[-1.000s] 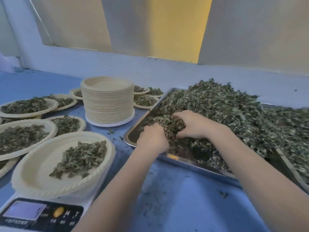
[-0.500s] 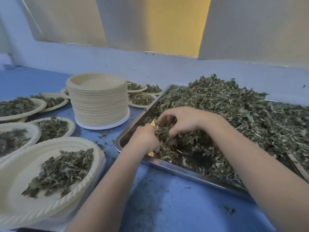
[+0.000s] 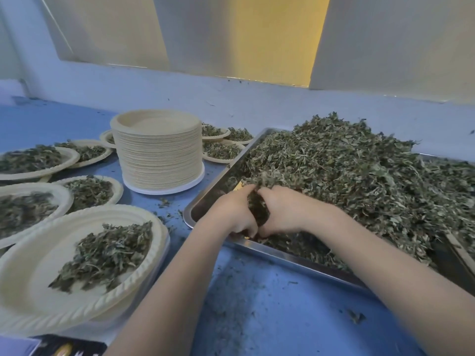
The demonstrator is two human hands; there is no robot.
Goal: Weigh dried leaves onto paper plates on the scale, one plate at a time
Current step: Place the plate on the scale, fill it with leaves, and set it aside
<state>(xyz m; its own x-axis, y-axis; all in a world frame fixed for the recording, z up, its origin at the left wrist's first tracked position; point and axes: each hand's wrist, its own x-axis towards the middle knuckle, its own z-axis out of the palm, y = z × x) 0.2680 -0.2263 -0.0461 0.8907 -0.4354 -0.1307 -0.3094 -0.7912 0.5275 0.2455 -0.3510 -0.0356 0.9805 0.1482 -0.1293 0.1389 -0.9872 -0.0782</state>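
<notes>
Dried leaves (image 3: 359, 181) sit heaped in the metal tray (image 3: 295, 258) at right, piled well above its rim. I've got both hands at the tray's near-left corner. Left hand (image 3: 231, 214) and right hand (image 3: 285, 214) are cupped toward each other, fingers curled, clamped together on one clump of leaves (image 3: 258, 206) between the palms. Fingertips are down near the tray floor, where bare metal shows.

Target plate (image 3: 33, 273) is at near left on the scale (image 3: 66, 349), only a corner of which shows at the bottom edge. It already carries a modest mound (image 3: 105, 255) right of centre. I can't read the display from here.

Risks as I see them:
- Clump is loose and springy. Carrying it over the blue table (image 3: 270, 317) from tray to plate would likely shed bits; the table is already littered with crumbs.
- A two-hand scoop is probably too big for a top-up, so overshoot is likely and I'd be picking leaves back off.
- Plate overhangs the scale, and a forearm brushing its rim would throw the reading or tip it.
- Filled plates (image 3: 33, 163) and the plate stack (image 3: 159, 155) crowd the far left; a wide swing could clip them.
</notes>
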